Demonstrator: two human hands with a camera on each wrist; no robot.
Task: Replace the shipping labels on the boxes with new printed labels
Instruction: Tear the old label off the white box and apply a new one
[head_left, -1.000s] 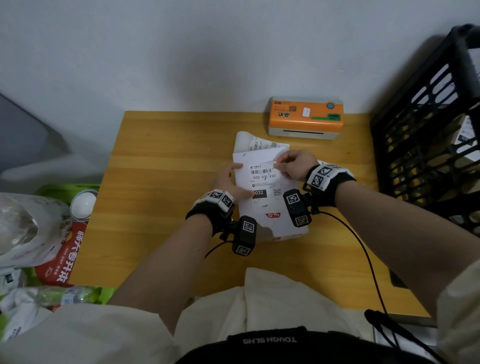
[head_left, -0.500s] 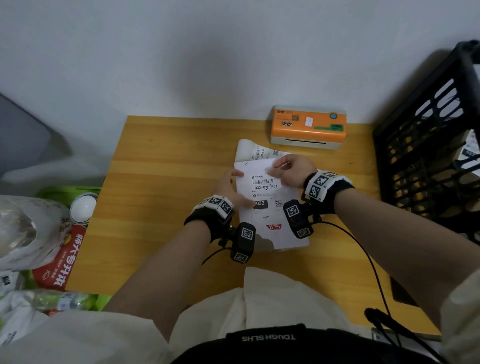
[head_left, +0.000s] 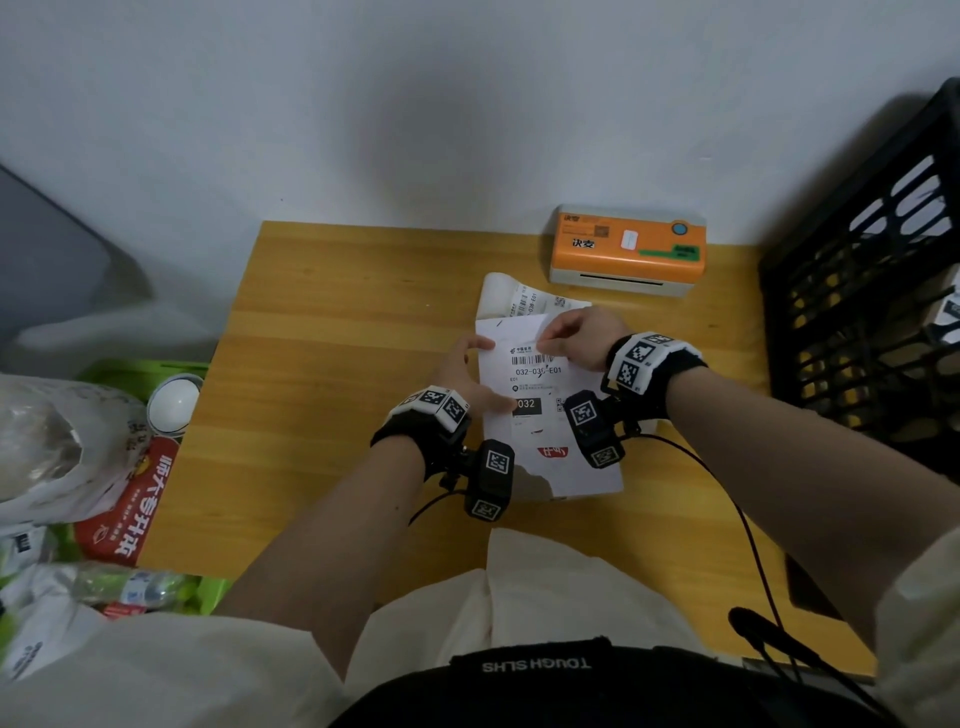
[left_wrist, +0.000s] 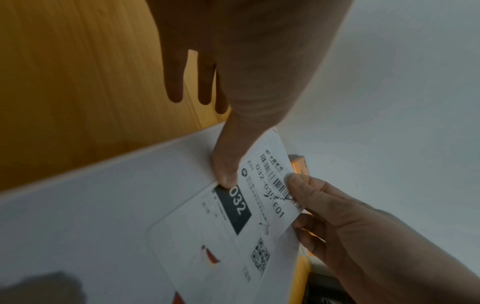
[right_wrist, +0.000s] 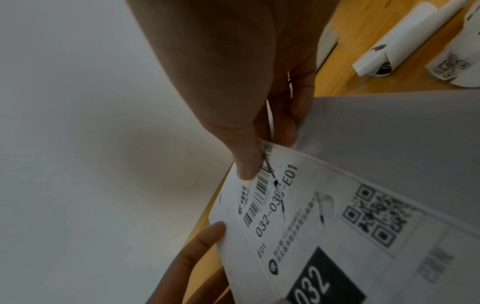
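A white box (head_left: 571, 470) lies on the wooden table (head_left: 337, 322) with a printed shipping label (head_left: 535, 371) marked 032 stuck on its top. My right hand (head_left: 548, 340) pinches the label's far right corner by the barcode, thumb (right_wrist: 244, 164) on top, and the corner is lifted off the box. My left hand (head_left: 470, 371) steadies the box. Its thumb (left_wrist: 226, 170) presses down beside the black 032 block, and its straight fingers (left_wrist: 176, 82) reach past the left edge. The label (left_wrist: 233, 236) shows pen strokes across its code.
An orange label printer (head_left: 628, 247) stands at the back of the table. Curled loose labels (head_left: 511, 299) lie just behind the box. A black plastic crate (head_left: 857, 312) stands on the right. Bags and bottles in a green bin (head_left: 104, 467) crowd the floor to the left.
The head view has shifted slightly. Both hands stay on the box, and the right hand's pinch at the label's far corner has crept a little to the left.
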